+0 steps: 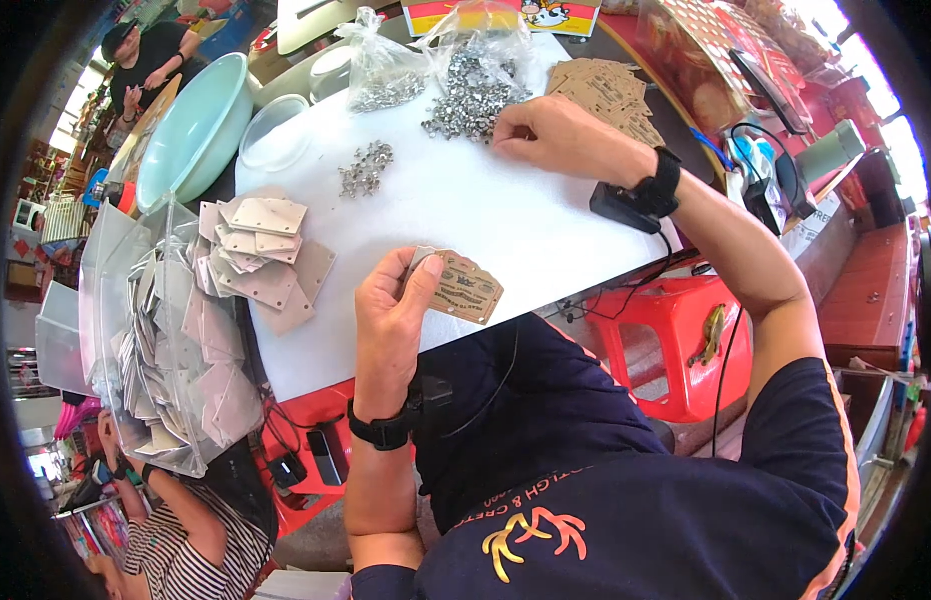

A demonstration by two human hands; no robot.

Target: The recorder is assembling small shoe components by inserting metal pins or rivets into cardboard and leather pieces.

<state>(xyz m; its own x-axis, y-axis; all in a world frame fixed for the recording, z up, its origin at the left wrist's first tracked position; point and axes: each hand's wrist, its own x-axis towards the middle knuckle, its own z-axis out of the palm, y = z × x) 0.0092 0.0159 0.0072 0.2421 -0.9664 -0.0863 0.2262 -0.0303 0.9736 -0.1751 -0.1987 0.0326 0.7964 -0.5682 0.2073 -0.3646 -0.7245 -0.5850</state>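
My left hand [394, 300] pinches a brown printed card [470, 293] with a scalloped edge and small holes, above the near edge of the white tabletop [406, 215]. Farther off, my right hand [556, 135] has its fingers curled beside a heap of small shiny metal pieces [464, 108] spilling from a clear bag [486, 40]. Whatever its fingertips hold is hidden. A smaller cluster of metal pieces [366, 168] lies to the left of that heap. Behind my right hand is a stack of brown printed cards [608, 92].
Plain greyish cards [266, 245] are piled at the table's left, by a clear plastic bin [108, 255] full of more cards. A pale green basin [191, 130] stands behind. A black device [626, 208] sits under my right wrist. Two people are at the left; a red stool [676, 345] stands right.
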